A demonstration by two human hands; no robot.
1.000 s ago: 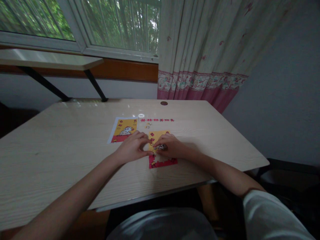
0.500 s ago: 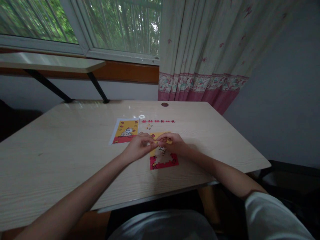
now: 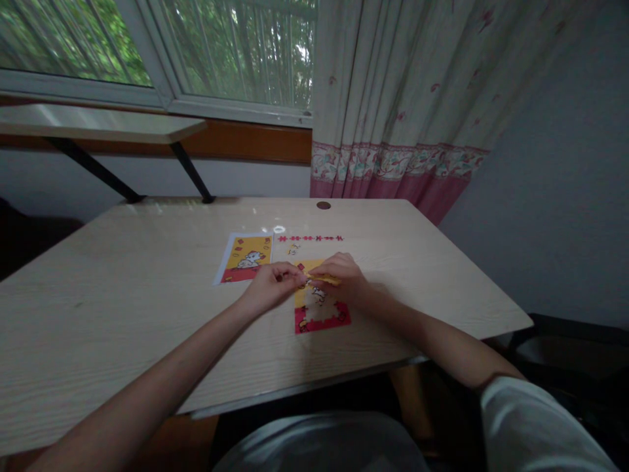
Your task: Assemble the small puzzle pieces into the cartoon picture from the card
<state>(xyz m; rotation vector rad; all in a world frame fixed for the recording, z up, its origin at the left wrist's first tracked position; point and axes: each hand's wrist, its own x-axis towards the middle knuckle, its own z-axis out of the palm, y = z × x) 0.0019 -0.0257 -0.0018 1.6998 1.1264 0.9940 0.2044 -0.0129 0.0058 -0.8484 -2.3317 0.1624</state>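
A partly assembled jigsaw puzzle [image 3: 322,322] lies on the table, with a red lower border, yellow upper parts and a bare gap inside it. Over its upper part, my right hand [image 3: 346,278] is closed, with a yellow puzzle section [image 3: 327,279] tilted up between thumb and fingers. From the left, my left hand [image 3: 275,283] pinches at the near end of this section, its thumb and fingertips together. The fingers cover much of the puzzle's upper half, including the exact join. White cartoon-animal pieces [image 3: 319,295] show just below the hands.
A printed reference picture [image 3: 246,259] lies left of the puzzle. Beyond it runs a row of red puzzle pieces [image 3: 304,238], with a loose white-and-yellow piece [image 3: 293,250] below. A raised shelf [image 3: 108,122] overhangs the table's [image 3: 147,314] back left; a curtain [image 3: 393,131] hangs behind.
My left hand has shifted slightly left and down. The fingers of my right hand have moved up a little, and the yellow section between them shows more clearly, tilted.
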